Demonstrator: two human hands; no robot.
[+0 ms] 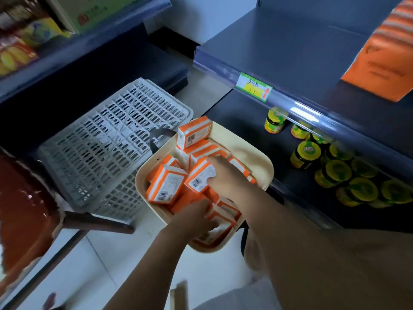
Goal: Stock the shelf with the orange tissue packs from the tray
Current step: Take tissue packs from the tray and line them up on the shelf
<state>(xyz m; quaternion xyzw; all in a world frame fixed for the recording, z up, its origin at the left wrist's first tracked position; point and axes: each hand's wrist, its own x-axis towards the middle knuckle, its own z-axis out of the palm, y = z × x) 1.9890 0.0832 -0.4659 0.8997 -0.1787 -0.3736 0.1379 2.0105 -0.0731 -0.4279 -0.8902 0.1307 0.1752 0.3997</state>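
Both hands are down in the cream tray (257,157), where the orange tissue packs (165,189) lie jumbled, close beside the shelf (290,52), probably to shorten transfers. The right hand (225,175) grips one pack (199,177). The left hand (196,217) has its fingers buried among the packs, so its grip cannot be determined.

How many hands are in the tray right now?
2. The left hand grips orange tissue packs at the tray's near end. The right hand grips one near the middle.

Left hand (196,217) and right hand (225,175) are showing bare, forearms too; pale clothing (225,304) is showing at bottom centre.
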